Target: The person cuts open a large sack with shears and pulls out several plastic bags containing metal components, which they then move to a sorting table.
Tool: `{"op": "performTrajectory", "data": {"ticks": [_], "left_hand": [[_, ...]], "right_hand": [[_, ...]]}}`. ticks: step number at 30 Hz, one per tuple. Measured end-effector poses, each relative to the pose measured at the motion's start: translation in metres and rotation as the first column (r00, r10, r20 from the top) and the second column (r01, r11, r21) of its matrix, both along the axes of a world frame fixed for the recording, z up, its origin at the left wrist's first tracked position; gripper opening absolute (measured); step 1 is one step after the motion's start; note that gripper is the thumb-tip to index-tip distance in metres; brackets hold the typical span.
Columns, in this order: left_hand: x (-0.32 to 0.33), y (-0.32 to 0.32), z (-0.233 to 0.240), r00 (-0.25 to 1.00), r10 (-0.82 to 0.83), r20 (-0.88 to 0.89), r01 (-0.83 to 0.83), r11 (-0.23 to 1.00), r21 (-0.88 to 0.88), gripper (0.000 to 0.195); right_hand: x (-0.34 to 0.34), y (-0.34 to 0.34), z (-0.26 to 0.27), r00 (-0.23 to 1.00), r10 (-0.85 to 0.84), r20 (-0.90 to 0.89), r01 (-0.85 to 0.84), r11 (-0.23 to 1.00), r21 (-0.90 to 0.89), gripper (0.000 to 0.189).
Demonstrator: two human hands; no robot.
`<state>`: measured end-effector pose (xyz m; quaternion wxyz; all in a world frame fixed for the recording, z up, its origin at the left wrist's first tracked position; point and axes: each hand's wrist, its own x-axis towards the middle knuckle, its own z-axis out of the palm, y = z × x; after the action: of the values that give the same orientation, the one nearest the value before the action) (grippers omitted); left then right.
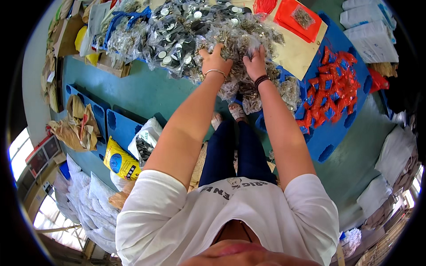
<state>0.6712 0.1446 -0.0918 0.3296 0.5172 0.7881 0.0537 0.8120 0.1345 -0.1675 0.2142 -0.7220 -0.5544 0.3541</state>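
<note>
My left hand (217, 63) rests on a heap of clear plastic bags, its thumb and fingers spread apart. Under and around it are bags of brass-coloured screws (228, 39). My right hand (256, 65) touches a clear bag of small metal hardware (248, 45) on the same heap; whether its fingers pinch the plastic is hidden. Left of my hands lie clear bags of black and white discs (173, 55). More bagged hardware (254, 96) hangs over the heap's near edge, close to my feet.
A tan board (293, 56) holds red plastic bags (296, 18) and one hardware packet. Filled red packets (332, 89) cover part of a blue plastic pallet (324, 143) at right. Behind left stand a yellow sack (121, 161), a white sack (151, 129) and crumpled brown paper (78, 128).
</note>
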Motion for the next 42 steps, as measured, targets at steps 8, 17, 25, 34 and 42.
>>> {"op": "performTrajectory", "data": {"ticks": [8, 17, 25, 34, 42], "left_hand": [[-0.03, -0.002, -0.021, 0.981, -0.092, 0.172, 0.074, 0.991, 0.11, 0.069], [-0.055, -0.093, -0.001, 0.891, -0.401, 0.213, 0.256, 0.831, 0.494, 0.058], [-0.025, -0.261, -0.044, 0.508, -0.815, 0.279, 0.792, 0.569, 0.222, 0.048], [0.058, -0.358, -0.067, 0.004, -0.91, 0.414, 0.993, -0.046, -0.111, 0.04], [0.135, -0.417, -0.124, -0.398, -0.915, 0.061, 0.869, -0.398, -0.294, 0.044]], "right_hand": [[-0.043, -0.083, 0.061, 0.994, -0.065, 0.088, 0.011, 0.86, 0.511, 0.054], [-0.05, -0.341, 0.004, 0.856, -0.329, -0.4, 0.252, 0.939, -0.234, 0.02], [0.027, -0.549, -0.118, 0.639, -0.739, 0.215, 0.705, 0.451, -0.547, 0.025], [0.115, -0.634, -0.157, 0.308, -0.95, 0.05, 0.78, 0.222, -0.584, 0.028], [0.182, -0.738, -0.267, 0.102, -0.992, -0.069, 0.805, 0.123, -0.58, 0.027]]}}
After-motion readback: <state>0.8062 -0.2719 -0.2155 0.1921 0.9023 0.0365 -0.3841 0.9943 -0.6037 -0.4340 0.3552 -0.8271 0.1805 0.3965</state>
